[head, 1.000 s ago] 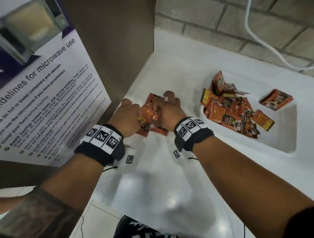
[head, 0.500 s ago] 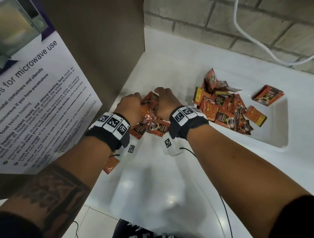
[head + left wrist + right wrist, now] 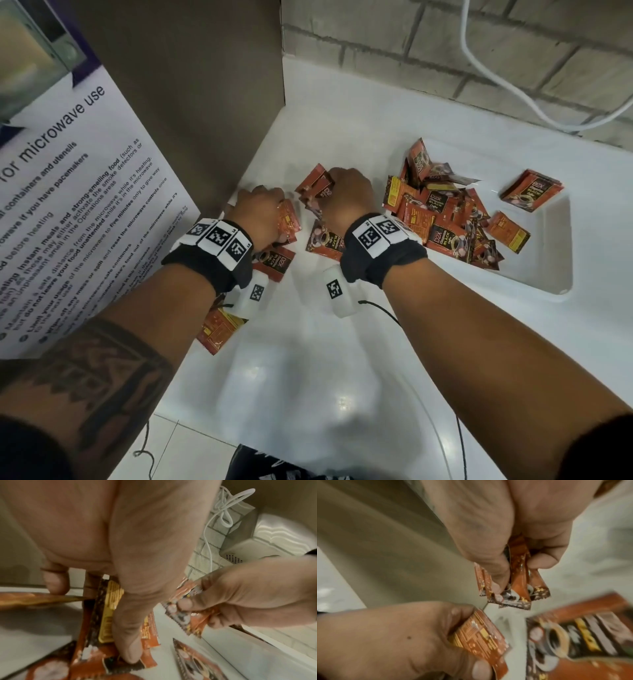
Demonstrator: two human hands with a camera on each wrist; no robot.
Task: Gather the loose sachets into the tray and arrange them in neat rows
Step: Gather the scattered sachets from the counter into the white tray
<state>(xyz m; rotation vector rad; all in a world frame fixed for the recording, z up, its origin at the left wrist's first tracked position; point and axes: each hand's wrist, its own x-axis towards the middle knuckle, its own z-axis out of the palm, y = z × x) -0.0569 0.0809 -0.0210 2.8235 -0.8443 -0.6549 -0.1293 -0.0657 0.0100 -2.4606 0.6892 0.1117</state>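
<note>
Both hands have split apart since a second ago: left hand [image 3: 262, 212] now pinches its own coffee sachets [image 3: 109, 609], right hand [image 3: 346, 198] clamps a fanned bunch [image 3: 518, 582] between thumb and fingers. Several strays [image 3: 219, 325] remain on the counter [image 3: 308, 394], so the tray [image 3: 548, 274] pile [image 3: 442, 219] waits, unsorted

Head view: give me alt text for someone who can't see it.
Both hands grip orange coffee sachets on a white counter: the left hand holds one, the right hand a small bunch. More sachets lie loose beneath the wrists, and a jumbled pile fills the white tray on the right.
</note>
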